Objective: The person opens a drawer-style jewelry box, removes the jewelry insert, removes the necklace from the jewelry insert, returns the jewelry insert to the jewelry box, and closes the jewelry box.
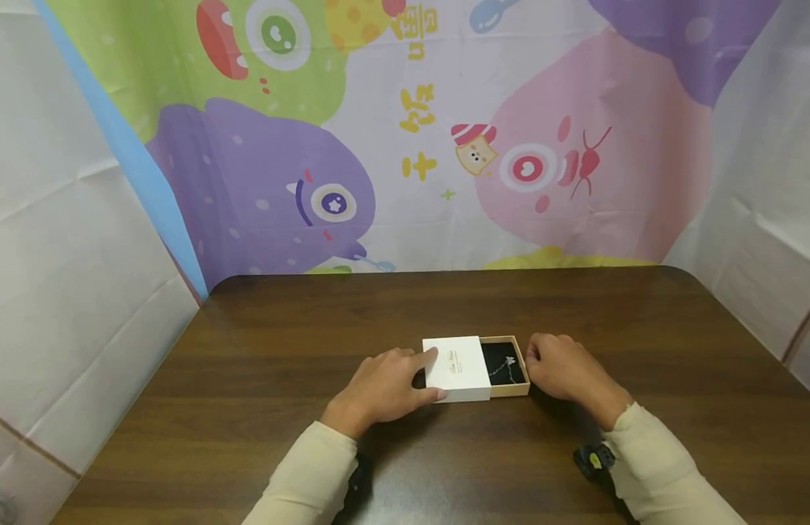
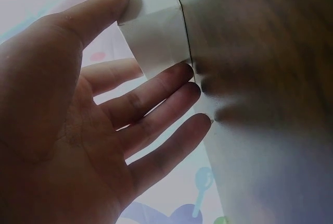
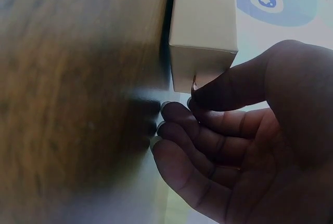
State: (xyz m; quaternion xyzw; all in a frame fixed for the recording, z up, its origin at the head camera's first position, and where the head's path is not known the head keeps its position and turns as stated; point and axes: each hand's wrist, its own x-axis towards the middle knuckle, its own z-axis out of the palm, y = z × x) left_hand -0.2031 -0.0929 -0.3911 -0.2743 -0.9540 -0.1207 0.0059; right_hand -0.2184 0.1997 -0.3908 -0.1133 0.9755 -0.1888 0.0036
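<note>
A white gift box sleeve (image 1: 456,368) with small printed lettering lies on the table. From its right end a tan drawer (image 1: 509,390) sticks out partway. Inside the drawer, a thin silver chain (image 1: 509,362) with a butterfly-shaped charm lies on black lining. My left hand (image 1: 388,383) holds the sleeve's left end, index finger on top and thumb at the near corner; its other fingers are nearly straight along the end. My right hand (image 1: 563,367) pinches a small pull tab (image 3: 194,82) at the drawer's end between thumb and index finger, with the remaining fingers loosely curled.
The dark wooden table (image 1: 300,313) has rounded back corners. Behind it hangs a cartoon-printed cloth (image 1: 418,219), and pale panels (image 1: 83,219) stand at both sides. Black wrist cameras (image 1: 595,461) sit on the cream sleeves.
</note>
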